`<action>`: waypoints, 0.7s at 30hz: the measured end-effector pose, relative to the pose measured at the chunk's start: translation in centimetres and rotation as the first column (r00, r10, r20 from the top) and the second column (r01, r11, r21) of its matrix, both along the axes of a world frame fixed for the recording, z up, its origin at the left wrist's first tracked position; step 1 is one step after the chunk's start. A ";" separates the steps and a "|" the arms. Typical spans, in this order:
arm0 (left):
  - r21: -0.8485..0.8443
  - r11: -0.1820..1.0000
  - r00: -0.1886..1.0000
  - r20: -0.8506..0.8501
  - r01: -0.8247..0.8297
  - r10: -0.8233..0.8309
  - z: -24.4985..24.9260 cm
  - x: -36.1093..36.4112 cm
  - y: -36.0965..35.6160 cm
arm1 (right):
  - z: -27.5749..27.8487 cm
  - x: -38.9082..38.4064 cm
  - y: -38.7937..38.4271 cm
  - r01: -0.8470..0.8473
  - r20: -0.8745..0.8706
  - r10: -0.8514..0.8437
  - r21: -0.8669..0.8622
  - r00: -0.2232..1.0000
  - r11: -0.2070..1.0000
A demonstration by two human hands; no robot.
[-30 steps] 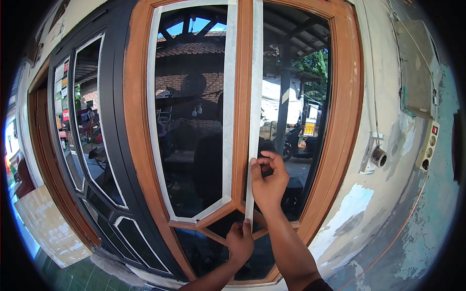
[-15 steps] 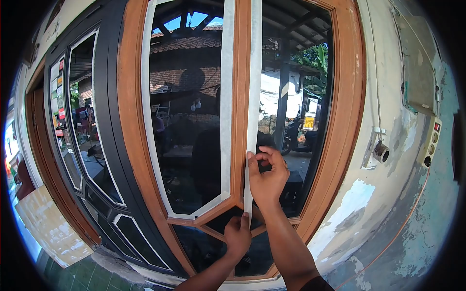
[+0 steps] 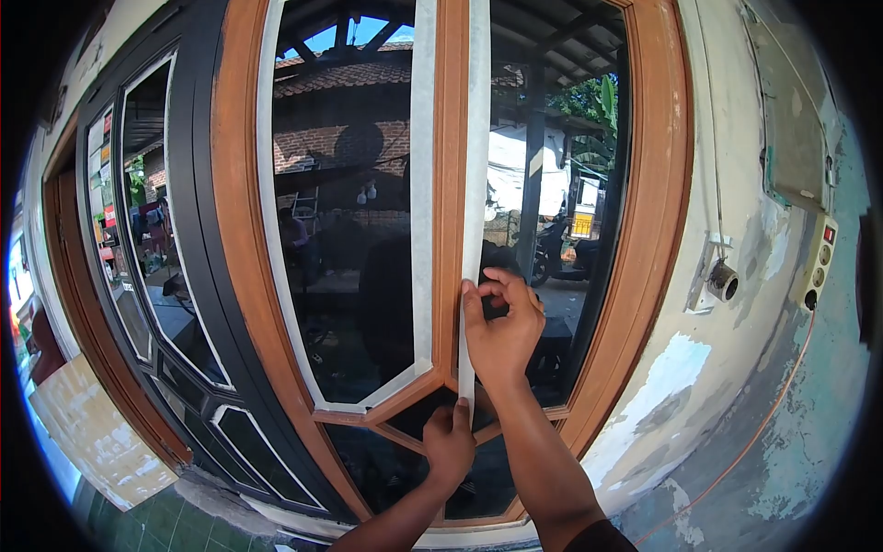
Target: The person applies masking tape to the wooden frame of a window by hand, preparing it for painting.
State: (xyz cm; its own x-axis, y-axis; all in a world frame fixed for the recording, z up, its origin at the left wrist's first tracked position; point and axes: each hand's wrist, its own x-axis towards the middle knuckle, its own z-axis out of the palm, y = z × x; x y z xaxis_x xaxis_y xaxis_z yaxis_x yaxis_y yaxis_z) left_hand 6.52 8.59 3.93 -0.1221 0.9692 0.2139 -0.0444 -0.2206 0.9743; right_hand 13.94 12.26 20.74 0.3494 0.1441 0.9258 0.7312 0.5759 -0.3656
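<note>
A long strip of white masking tape [image 3: 475, 166] runs down the left edge of the right glass pane [image 3: 515, 101], beside the brown wooden middle bar [image 3: 449, 184]. My left hand [image 3: 449, 446] pinches the tape's lower end, below the pane's lower left corner. Higher up, my right hand [image 3: 504, 336] presses its thumb on the strip against the pane's edge. Its other fingers are loosely curled, apart from the thumb, over the glass. Between the hands the tape is narrow and taut. Similar tape [image 3: 422, 184] borders the left glass pane [image 3: 340, 276].
A black-framed door [image 3: 198, 184] with pale-edged panes stands at left, with a worn board [image 3: 101, 428] leaning near it. On the right are a peeling wall [image 3: 662, 386], a short pipe stub [image 3: 724, 281] and a power strip [image 3: 819, 262] with an orange cable [image 3: 768, 414].
The view has shifted slightly, so the window frame sits a little further left. Both hands stay at nearly the same spots on the tape.
</note>
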 end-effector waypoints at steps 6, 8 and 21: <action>-0.034 0.999 1.000 0.015 -0.006 0.007 0.1 -0.1 -0.1 | -0.3 -0.1 -0.1 0.163 0.079 -0.164 0.013 0.983 0.987; -0.027 1.000 1.000 0.023 -0.006 0.007 -0.1 0.0 0.1 | -0.1 -0.1 -0.1 0.225 0.089 -0.229 0.053 0.969 0.973; -0.046 0.999 0.999 0.044 0.024 -0.022 0.4 0.0 -0.2 | 9.7 1.1 0.5 0.202 0.089 -0.215 0.140 0.973 0.969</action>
